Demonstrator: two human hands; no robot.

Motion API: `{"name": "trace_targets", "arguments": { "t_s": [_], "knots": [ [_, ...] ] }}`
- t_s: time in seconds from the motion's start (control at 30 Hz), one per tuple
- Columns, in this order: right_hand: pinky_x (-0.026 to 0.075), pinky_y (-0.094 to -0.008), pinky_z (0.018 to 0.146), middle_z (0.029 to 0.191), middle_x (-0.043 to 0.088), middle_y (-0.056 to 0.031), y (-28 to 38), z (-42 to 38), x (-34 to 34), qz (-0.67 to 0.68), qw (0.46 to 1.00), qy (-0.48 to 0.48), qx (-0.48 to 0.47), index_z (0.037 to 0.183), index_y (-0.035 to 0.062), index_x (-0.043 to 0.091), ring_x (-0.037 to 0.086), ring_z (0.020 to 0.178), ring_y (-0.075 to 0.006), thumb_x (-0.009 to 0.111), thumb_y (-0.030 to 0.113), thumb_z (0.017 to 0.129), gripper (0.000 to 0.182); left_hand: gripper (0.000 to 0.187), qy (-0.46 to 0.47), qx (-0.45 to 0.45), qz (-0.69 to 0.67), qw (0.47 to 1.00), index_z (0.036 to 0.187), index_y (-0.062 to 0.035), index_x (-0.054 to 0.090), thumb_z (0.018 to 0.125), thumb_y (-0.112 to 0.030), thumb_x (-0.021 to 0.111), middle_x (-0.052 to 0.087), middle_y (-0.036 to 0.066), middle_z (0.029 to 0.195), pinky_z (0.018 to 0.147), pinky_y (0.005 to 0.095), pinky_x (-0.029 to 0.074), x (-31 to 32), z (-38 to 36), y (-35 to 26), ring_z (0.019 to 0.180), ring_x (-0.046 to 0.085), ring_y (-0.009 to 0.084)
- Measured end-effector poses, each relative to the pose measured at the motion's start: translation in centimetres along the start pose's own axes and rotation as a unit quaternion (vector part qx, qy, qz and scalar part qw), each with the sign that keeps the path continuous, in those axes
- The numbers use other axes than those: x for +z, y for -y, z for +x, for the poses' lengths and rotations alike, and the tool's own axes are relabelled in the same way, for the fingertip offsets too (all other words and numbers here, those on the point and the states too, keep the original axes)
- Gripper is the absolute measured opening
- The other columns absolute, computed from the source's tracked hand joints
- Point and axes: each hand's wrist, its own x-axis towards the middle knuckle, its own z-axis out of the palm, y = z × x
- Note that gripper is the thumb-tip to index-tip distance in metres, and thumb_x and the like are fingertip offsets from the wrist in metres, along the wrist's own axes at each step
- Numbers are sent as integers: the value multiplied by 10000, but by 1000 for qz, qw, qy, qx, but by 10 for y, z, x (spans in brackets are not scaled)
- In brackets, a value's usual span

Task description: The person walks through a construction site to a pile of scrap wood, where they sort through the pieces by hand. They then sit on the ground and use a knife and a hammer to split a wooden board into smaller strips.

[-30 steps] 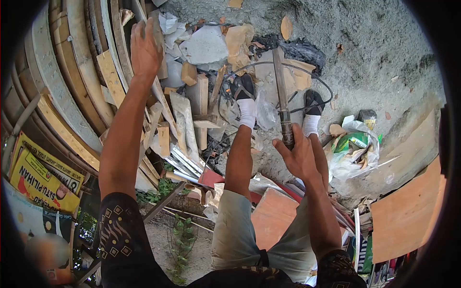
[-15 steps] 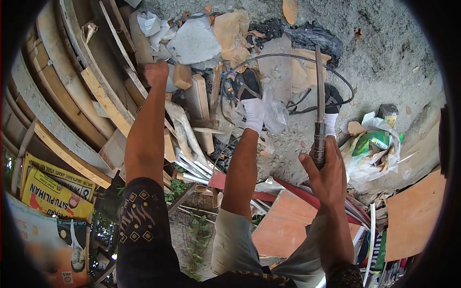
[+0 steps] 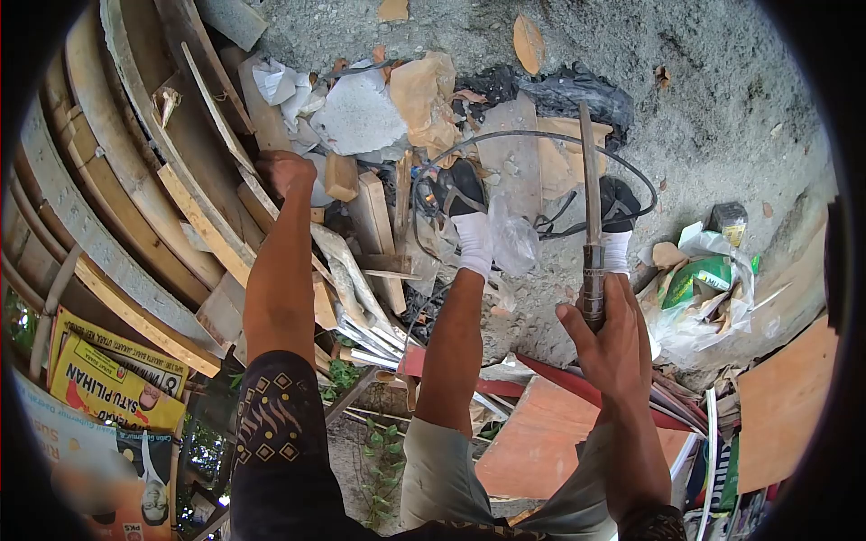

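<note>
Long knife (image 3: 592, 216) sits in the right hand (image 3: 617, 352), its dark, ringed handle (image 3: 593, 288) held between palm and fingers, the thumb lying off to the left. Its long axis runs nearly straight ahead of the person; the tip points away from the body, leaning slightly left, and the butt lies towards the wrist. In this view the blade crosses a loop of black cable (image 3: 492, 135), shows just beside the sandalled right foot (image 3: 620, 203), and ends near crumpled black plastic sheeting (image 3: 564, 93).

The left hand (image 3: 287, 171) is curled by a thin wooden strip (image 3: 216, 113) at the edge of the timber; I cannot tell whether its fingers close on a piece.

Long planks (image 3: 117, 171) crowd the left side, and wood offcuts (image 3: 374, 221) fill the space between the left hand and the left foot (image 3: 465, 185). More room opens right of the blade, over bare grey ground (image 3: 731, 117) and down to a plastic bag of rubbish (image 3: 713, 293).

That ground is rough and gritty, with a pale slab (image 3: 361, 113) and torn brown paper (image 3: 424, 99) ahead. Orange-brown board (image 3: 532, 442) lies below the legs; a yellow printed poster (image 3: 113, 388) stands at lower left.
</note>
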Motion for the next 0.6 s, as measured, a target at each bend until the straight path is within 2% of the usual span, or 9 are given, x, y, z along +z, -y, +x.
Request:
{"name": "trace_targets", "arguments": {
  "t_s": [0.1,0.13,0.17,0.23,0.37,0.43,0.5,0.57,0.6],
  "knots": [
    [363,-415,474,616,501,-156,-2,1,-1,16,1000,8,10,1059,-35,387,451,478,-300,699,166,859,421,264,27,-43,-21,999,1047,-82,528,827,-176,637,625,153,1008,752,443,580,29,40,6,981,664,281],
    [363,-420,475,624,506,-164,-2,1,-1,27,999,13,23,1069,-37,385,458,481,-305,699,165,859,428,298,81,13,18,996,1023,-54,573,779,-188,678,639,204,1012,786,460,568,22,35,10,982,665,307],
    [363,-420,475,624,506,-164,1,0,-3,29,999,14,24,1069,-37,385,458,481,-305,699,165,859,428,298,80,13,21,996,1023,-54,573,779,-188,678,639,204,1012,786,460,568,4,22,13,982,665,307],
    [407,-390,630,737,502,-98,7,0,-8,35,992,21,117,918,27,486,479,660,-252,702,212,837,296,348,105,123,-6,987,1014,13,607,766,-218,682,637,265,1061,809,470,554,-23,2,16,981,655,371],
    [395,-360,608,715,482,-70,-4,-3,-8,46,992,12,118,913,34,483,456,639,-209,703,197,841,282,319,108,176,-53,977,968,74,633,795,-193,647,630,309,1069,841,466,534,-46,-10,23,999,631,435],
    [406,-455,598,701,544,-192,-12,-4,-7,40,994,25,94,1114,-50,425,512,591,-359,698,184,855,443,284,86,246,-1,966,926,101,632,820,-161,608,633,319,1037,868,462,519,-18,10,41,989,628,459],
    [409,-456,622,768,561,-195,-5,-5,-11,23,994,38,96,1070,-36,447,520,628,-362,695,187,854,397,262,139,190,-49,971,930,95,636,835,-144,587,632,323,1047,861,470,513,-72,-20,30,962,641,455],
    [413,-455,643,814,566,-191,0,-4,-8,-21,996,30,85,1025,-28,449,530,661,-361,704,190,845,381,334,43,274,-158,948,1010,118,611,831,-164,603,639,316,1032,836,477,517,-84,-28,31,916,656,451],
    [413,-455,643,814,566,-191,3,-6,-6,-21,995,35,89,1025,-28,449,530,661,-361,704,190,845,381,334,47,273,-153,949,1010,118,611,831,-164,603,639,316,1032,836,477,517,-86,-34,34,916,656,451]
  ]
}}
